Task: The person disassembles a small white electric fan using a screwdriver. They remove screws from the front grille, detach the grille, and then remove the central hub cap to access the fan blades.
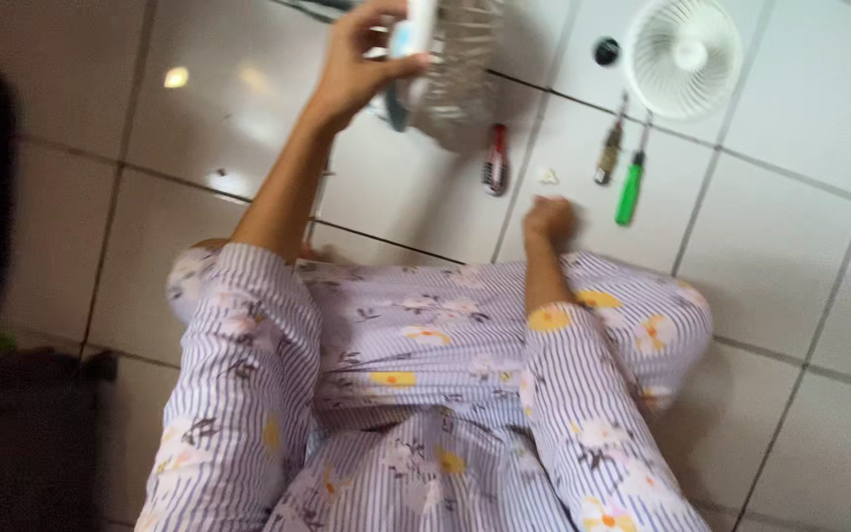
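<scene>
One left hand [361, 64]: you are raising it over the white tiled floor [790, 256], fingers and thumb wrapping a white-and-blue fan body [414, 34] at the top edge of the view; a wire grille [460, 69] is sitting against that body, just right of your thumb.

One right hand [549, 219]: you are resting it low on the floor by your knee, fingers curling in toward the palm; whether anything is lying inside the fist cannot be told.

Two screwdrivers: one with a green handle [629, 189] and one with a darker handle [609, 153], lying side by side, just right of your right hand.

One red-handled tool [495, 158]: lying on the tile between your two hands, too blurred to identify further.

One small white scrap [547, 175]: sitting just above your right hand.

One round white fan guard [684, 56]: lying flat on the floor, beyond the screwdrivers.

One small black round piece [607, 51]: lying just left of that guard.

Two sleeves in striped floral cloth [416, 365]: covering your arms and lap
</scene>
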